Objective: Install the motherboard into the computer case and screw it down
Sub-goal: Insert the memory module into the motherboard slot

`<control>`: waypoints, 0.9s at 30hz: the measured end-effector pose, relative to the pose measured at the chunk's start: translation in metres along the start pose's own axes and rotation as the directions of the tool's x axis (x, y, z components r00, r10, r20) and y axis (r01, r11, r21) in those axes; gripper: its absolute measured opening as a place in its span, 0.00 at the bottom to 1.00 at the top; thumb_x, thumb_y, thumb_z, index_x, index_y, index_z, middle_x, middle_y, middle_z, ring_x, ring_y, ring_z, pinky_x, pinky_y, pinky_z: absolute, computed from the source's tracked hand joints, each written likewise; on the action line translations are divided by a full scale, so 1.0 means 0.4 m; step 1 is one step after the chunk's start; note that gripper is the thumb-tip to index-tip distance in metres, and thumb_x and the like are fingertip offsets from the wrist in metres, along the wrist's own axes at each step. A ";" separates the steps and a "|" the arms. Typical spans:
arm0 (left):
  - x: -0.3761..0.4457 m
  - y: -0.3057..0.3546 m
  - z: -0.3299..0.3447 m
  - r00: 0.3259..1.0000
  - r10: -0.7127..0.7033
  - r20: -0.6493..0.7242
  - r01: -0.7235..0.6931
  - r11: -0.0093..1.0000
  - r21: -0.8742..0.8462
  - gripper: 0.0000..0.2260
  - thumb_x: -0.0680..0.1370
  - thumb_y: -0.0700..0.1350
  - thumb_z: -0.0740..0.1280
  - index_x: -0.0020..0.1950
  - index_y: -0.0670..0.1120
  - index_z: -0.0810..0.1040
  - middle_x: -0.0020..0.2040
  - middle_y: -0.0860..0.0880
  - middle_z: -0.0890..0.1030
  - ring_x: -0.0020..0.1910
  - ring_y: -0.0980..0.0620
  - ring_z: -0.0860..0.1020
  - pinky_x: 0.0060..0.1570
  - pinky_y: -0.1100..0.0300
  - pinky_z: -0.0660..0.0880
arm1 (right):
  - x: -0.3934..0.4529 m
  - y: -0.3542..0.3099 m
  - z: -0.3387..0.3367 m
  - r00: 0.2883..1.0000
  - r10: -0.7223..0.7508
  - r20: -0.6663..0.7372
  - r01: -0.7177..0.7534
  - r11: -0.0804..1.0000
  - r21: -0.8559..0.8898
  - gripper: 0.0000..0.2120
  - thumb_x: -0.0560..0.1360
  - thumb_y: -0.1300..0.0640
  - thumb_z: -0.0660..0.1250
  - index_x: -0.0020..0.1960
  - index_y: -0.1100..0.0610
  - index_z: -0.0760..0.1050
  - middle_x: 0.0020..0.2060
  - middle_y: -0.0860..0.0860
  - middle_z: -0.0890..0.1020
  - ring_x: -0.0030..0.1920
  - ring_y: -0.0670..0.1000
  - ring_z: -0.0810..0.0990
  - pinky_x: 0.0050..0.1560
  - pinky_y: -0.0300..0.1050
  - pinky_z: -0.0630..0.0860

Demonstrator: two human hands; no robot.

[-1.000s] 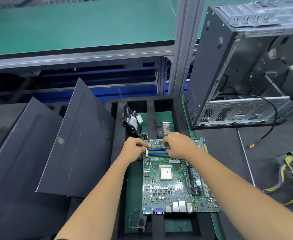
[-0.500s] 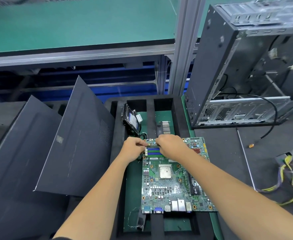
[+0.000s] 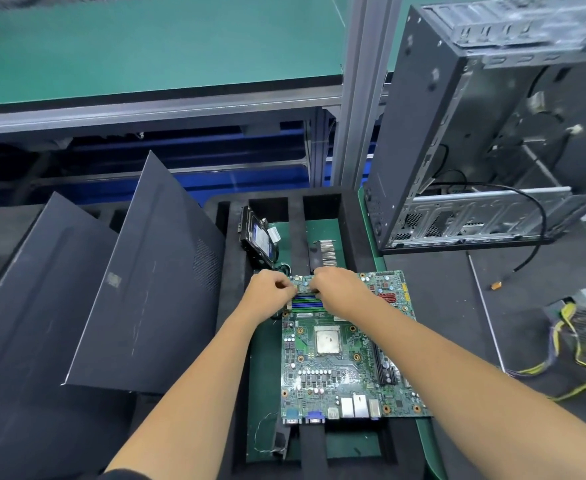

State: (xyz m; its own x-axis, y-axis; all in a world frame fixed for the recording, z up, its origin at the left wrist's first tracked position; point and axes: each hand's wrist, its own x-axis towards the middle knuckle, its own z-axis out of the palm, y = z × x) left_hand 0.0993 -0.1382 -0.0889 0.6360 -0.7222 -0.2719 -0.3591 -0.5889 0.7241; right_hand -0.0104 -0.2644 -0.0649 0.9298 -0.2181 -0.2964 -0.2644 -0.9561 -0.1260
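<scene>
While the motherboard (image 3: 347,355) lies flat on the foam tray (image 3: 350,237), well apart from the open computer case (image 3: 433,133), the left hand (image 3: 270,292) and right hand (image 3: 340,289) curl their fingers onto its far edge. Best lift evenly with 2 hands, by the edges.

Matt metal panels (image 3: 146,278) (scuffed)

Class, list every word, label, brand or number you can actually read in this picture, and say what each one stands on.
None can be read.
Hard drive label: printed, too small.
Motherboard markings: too fine and blurred.
Side panel sticker: blurred.
Computer case: no legible text.
</scene>
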 end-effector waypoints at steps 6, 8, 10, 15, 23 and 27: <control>0.003 0.023 0.024 0.994 0.091 0.063 -0.098 0.989 0.108 0.04 0.75 0.46 0.71 0.44 0.46 0.83 0.42 0.52 0.82 0.40 0.53 0.78 0.43 0.57 0.77 | -0.033 0.095 -0.017 0.996 0.090 -0.016 -0.081 0.952 0.294 0.02 0.74 0.59 0.69 0.45 0.56 0.75 0.43 0.49 0.77 0.44 0.51 0.76 0.46 0.46 0.74; 0.004 0.025 0.028 0.997 0.066 0.043 -0.070 0.991 0.110 0.05 0.75 0.46 0.71 0.44 0.46 0.84 0.42 0.52 0.83 0.42 0.53 0.79 0.45 0.58 0.75 | -0.046 0.122 -0.018 0.990 0.143 0.013 -0.138 0.921 0.365 0.03 0.75 0.59 0.69 0.42 0.55 0.77 0.40 0.49 0.79 0.42 0.51 0.77 0.43 0.45 0.74; 0.004 0.027 0.031 0.999 0.032 0.025 -0.035 0.995 0.099 0.04 0.75 0.46 0.72 0.43 0.47 0.85 0.41 0.54 0.82 0.43 0.55 0.78 0.46 0.58 0.75 | -0.055 0.131 -0.011 0.980 0.194 0.031 -0.190 0.891 0.413 0.06 0.76 0.57 0.69 0.40 0.55 0.78 0.38 0.49 0.80 0.39 0.51 0.79 0.40 0.44 0.73; 0.008 0.046 0.034 1.000 -0.017 0.006 0.016 0.986 0.167 0.04 0.74 0.45 0.72 0.41 0.45 0.85 0.35 0.56 0.79 0.36 0.55 0.77 0.44 0.55 0.78 | -0.056 0.119 0.001 0.958 0.284 0.028 -0.268 0.862 0.430 0.07 0.76 0.57 0.69 0.43 0.59 0.82 0.38 0.52 0.83 0.38 0.51 0.79 0.41 0.44 0.73; 0.019 0.066 0.042 0.995 -0.103 -0.001 0.101 0.969 0.226 0.05 0.73 0.42 0.72 0.39 0.43 0.84 0.43 0.52 0.83 0.43 0.51 0.79 0.46 0.52 0.79 | -0.049 0.109 -0.016 0.948 0.312 0.066 -0.310 0.855 0.415 0.14 0.75 0.61 0.69 0.31 0.58 0.73 0.31 0.52 0.78 0.38 0.54 0.79 0.47 0.47 0.78; 0.024 0.071 0.045 0.992 -0.126 -0.008 0.125 0.963 0.239 0.06 0.73 0.40 0.71 0.36 0.43 0.83 0.42 0.51 0.83 0.43 0.51 0.80 0.46 0.51 0.79 | -0.045 0.101 -0.023 0.948 0.312 0.063 -0.311 0.866 0.390 0.19 0.75 0.64 0.68 0.28 0.56 0.66 0.28 0.51 0.74 0.37 0.53 0.77 0.51 0.48 0.78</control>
State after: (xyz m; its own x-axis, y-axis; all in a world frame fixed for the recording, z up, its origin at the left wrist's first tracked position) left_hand 0.0830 -0.1684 -0.0823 0.6819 -0.6390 -0.3560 -0.4299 -0.7438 0.5119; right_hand -0.0356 -0.3009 -0.0558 0.7827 -0.4931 -0.3797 -0.6185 -0.6842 -0.3864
